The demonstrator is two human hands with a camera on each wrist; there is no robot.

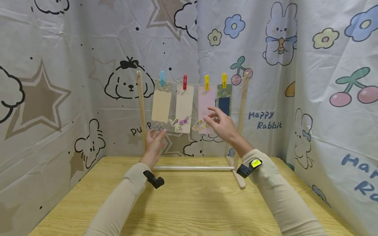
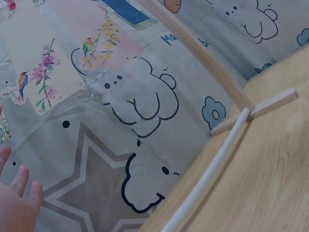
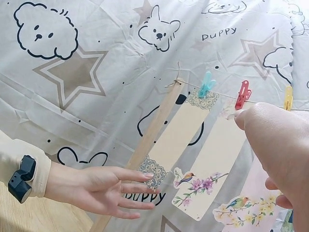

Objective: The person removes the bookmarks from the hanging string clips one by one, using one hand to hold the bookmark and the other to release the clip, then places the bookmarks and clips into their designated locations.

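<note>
Your left hand is released, fingers spread, at the lower end of the beige lace-patterned card; you cannot tell from these views whether the fingertips touch it. Your right hand has a loose grip too, fingers gently bent with nothing between them, in front of the pink card and the green card with a dark blue panel. Between the beige and pink cards you have the cream card, printed with a bird and purple blossoms; the pink one carries a bird and yellow blossoms.

All four cards hang in a row from a thin string. From your left, they are clipped by a light-blue clothespin, a red clothespin and two yellow clothespins. The string runs between a left wooden post and a right wooden post, with a white rod low down between them. The frame stands on the wood-grain bench before you, and a cartoon-print curtain hangs behind it. You wear a black wrist device on each arm, over pale sleeves.
</note>
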